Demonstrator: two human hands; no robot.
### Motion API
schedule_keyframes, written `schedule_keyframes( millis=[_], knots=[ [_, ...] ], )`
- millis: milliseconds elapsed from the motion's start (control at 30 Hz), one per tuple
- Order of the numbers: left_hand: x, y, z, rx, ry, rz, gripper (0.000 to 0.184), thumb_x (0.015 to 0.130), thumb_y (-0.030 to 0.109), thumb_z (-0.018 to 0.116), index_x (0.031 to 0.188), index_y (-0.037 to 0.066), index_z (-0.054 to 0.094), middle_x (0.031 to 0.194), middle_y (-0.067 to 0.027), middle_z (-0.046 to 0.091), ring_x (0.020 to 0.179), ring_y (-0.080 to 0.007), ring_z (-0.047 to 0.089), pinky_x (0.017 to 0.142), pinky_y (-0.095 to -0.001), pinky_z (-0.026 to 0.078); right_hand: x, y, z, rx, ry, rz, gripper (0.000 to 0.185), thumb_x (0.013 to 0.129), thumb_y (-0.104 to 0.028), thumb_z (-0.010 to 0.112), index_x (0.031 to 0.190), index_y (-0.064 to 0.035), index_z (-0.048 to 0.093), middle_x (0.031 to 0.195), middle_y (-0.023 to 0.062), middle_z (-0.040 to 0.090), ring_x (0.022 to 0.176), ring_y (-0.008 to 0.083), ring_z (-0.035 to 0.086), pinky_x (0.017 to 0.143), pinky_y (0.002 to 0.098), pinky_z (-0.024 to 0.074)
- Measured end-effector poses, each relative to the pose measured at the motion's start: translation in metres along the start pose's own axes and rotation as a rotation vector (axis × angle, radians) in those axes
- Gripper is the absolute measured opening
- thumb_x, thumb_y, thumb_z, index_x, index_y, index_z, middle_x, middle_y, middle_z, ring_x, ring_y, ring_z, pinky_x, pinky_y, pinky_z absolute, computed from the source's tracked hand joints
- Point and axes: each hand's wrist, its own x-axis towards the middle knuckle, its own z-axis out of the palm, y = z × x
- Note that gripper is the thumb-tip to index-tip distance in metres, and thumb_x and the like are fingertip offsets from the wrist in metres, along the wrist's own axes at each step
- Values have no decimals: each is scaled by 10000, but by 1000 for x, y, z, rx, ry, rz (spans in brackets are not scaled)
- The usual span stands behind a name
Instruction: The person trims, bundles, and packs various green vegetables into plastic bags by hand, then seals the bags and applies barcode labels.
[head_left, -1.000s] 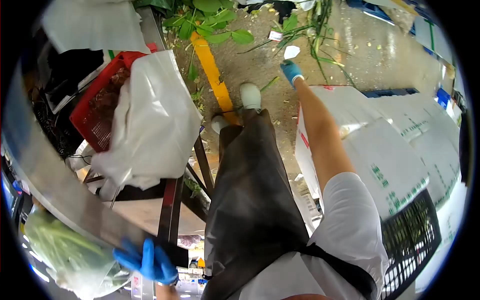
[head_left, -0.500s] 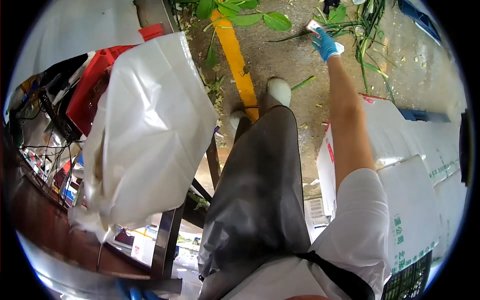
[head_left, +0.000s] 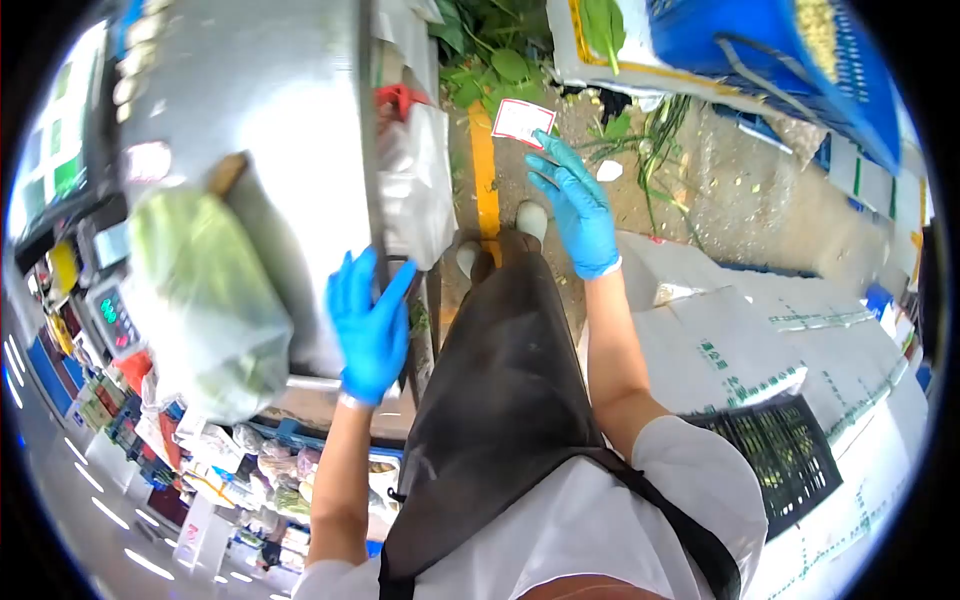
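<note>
A small white card with a red border (head_left: 522, 121) is pinched at its lower right corner by my right hand (head_left: 578, 205), which wears a blue glove. My other fingers on that hand stand loosely apart. My left hand (head_left: 370, 325), also blue-gloved, is at the near edge of the metal table (head_left: 290, 80). Its fingers are spread and it holds nothing; whether it presses on the surface I cannot tell. On the table, left of this hand, lies a clear plastic bag of green leafy vegetables (head_left: 205, 300).
White boxes (head_left: 700, 345) with green print stand at right, a black crate (head_left: 775, 455) beside them. A blue basket (head_left: 790, 70) is at the upper right. Loose greens (head_left: 655, 150) lie on the floor near a yellow line (head_left: 483, 180). A digital scale (head_left: 113, 315) is at left.
My right hand has come up from the floor with the card. My left hand, barely visible before, now shows at the table edge. The view has lifted, bringing in the tabletop and bagged vegetables.
</note>
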Motion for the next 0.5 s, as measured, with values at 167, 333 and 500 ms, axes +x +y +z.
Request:
schedule_keyframes(
  millis=[167,333,500],
  knots=[
    [-11,-3,-34,-373,38,90,510,807,229,719,1301,185,599,1447,-152,418,1325,-383,383,1107,-480,279,-56,-113,127,-68,-229,-88,428,978,-96,465,1388,24,446,1420,136,477,1262,279,510,1091,413,367],
    [-42,15,-92,-1128,281,-250,401,853,170,704,1236,77,630,1196,-73,646,1104,-167,594,979,-340,442,-112,-156,220,-237,-351,51,446,981,-153,491,1383,35,447,1379,145,516,1265,278,510,1080,402,381],
    [-74,17,-123,-1302,505,-489,323,817,105,746,1128,36,688,1048,-79,697,923,-127,631,825,-279,499,-143,-154,276,-424,-507,207,434,981,-196,518,1373,-14,486,1388,83,521,1226,215,539,1068,363,386]
  ],
)
